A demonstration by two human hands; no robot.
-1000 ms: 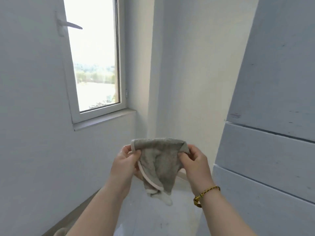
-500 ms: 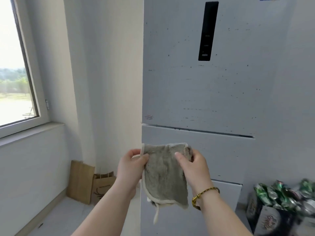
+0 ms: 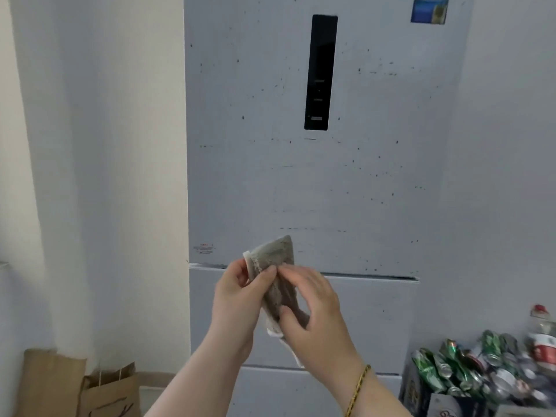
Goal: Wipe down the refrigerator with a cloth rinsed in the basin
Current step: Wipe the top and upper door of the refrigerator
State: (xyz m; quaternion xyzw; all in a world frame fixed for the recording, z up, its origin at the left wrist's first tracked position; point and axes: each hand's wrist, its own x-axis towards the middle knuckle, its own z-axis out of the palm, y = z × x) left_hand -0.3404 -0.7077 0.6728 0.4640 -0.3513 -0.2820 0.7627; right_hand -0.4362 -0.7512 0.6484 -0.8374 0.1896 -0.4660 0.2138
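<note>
The left hand pinches the cloth near its top. The right hand grips it lower down, its fingers hiding the cloth's middle. The cloth is held up before the fridge; whether they touch cannot be told. The fridge's top is cut off, and the cans are blurred.

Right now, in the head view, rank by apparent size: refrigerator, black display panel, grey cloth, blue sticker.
1. refrigerator
2. black display panel and grey cloth look alike; the cloth is nearer the camera, so unranked
3. blue sticker
</note>
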